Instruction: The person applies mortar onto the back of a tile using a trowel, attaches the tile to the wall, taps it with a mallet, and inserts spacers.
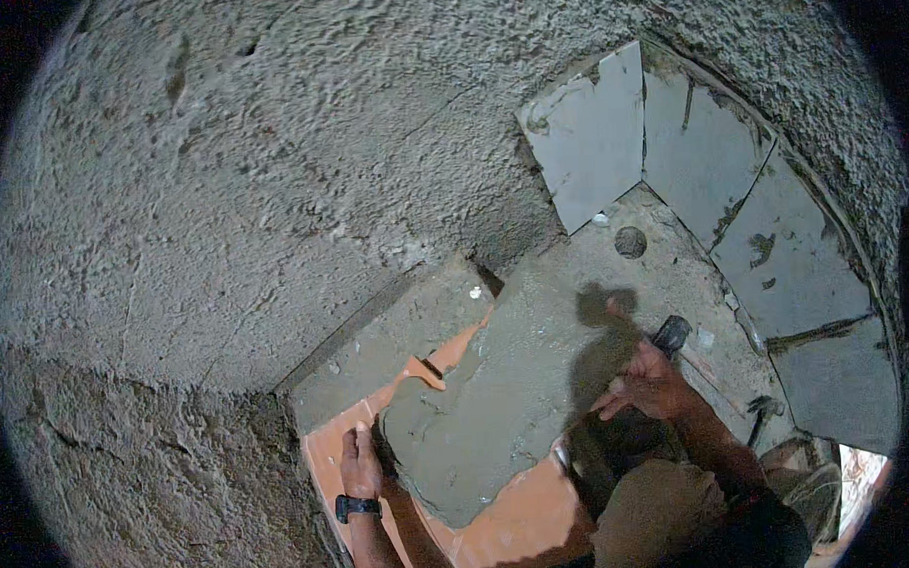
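Note:
My left hand (pixel 360 466), with a dark watch on its wrist, rests with stretched fingers on or just over the orange tiles (pixel 330 444), beside the mortar's left edge. Wet grey mortar (pixel 488 393) lies spread in a thick, uneven layer across the middle, its near edge against more orange tile. Off the mortar's right side is my right hand (pixel 646 385), its fingers apart and nothing visible in them. It casts a shadow on the mortar. Close beyond that hand lies a black mallet head (pixel 671 335); a pale handle runs beside my forearm.
A hammer (pixel 764 411) lies right of my right forearm. Grey-white tiles (pixel 705 145) line the right wall, with a round drain hole (pixel 630 242) in the floor near them. Rough cement walls (pixel 221 192) rise at left and back. A bucket-like container (pixel 802 477) stands lower right.

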### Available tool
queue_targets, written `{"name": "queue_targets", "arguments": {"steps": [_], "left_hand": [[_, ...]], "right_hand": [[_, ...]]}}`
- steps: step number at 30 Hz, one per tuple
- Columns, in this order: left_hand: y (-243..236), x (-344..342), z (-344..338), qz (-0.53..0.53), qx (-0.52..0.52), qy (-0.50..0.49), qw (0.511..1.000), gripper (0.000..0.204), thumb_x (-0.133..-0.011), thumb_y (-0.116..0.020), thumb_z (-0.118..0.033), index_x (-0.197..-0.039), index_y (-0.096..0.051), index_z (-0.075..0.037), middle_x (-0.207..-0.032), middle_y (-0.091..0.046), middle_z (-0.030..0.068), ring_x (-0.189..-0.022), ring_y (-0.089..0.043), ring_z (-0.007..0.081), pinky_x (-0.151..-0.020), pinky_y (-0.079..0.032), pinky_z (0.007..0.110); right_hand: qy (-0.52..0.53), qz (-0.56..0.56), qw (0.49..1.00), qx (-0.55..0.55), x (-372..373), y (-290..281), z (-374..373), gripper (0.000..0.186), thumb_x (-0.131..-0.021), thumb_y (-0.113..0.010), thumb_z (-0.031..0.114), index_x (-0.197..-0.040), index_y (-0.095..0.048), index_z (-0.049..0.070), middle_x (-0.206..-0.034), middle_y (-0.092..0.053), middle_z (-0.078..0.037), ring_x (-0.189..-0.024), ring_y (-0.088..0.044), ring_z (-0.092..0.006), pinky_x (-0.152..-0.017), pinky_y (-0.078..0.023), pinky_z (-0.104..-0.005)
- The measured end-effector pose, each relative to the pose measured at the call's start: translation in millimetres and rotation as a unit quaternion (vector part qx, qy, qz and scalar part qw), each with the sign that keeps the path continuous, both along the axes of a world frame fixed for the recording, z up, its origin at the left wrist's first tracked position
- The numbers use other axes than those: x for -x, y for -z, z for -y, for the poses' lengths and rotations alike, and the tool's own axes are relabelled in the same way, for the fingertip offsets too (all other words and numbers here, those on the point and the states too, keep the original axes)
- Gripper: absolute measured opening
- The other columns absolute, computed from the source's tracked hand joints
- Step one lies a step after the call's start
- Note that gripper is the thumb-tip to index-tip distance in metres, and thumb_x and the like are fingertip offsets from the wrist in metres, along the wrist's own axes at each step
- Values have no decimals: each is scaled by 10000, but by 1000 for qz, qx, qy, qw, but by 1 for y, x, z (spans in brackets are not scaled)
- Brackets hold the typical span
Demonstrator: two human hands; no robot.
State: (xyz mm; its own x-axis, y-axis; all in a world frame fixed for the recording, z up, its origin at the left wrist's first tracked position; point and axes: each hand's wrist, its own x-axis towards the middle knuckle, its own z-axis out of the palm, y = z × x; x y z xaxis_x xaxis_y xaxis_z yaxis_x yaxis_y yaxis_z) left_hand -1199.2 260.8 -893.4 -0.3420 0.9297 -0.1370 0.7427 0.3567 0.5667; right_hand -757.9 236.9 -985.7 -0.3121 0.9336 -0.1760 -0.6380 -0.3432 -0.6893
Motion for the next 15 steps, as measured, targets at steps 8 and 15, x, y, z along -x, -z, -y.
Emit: {"name": "queue_targets", "arguments": {"steps": [8,15], "left_hand": [[13,-4,-16,-45,-6,-97,994,730,-949,-338,-654,-990,-559,40,-902,-597,182,-888,-555,305,-845,-420,400],[33,30,-22,60,31,-167,984,860,-896,-301,-753,-991,-561,60,-933,-589,148,-906,-538,266,-862,-404,374]], "right_hand": [[-19,-37,999,-18,5,41,-25,941,-861,-685,85,-1524,-21,148,-1245,-541,-176,-946,-672,-317,-728,-604,-451],[-37,-23,997,-62,0,33,-36,926,-835,-678,17,-1518,-61,114,-1307,-511,-190,-991,-645,-297,-793,-578,-424]]}}
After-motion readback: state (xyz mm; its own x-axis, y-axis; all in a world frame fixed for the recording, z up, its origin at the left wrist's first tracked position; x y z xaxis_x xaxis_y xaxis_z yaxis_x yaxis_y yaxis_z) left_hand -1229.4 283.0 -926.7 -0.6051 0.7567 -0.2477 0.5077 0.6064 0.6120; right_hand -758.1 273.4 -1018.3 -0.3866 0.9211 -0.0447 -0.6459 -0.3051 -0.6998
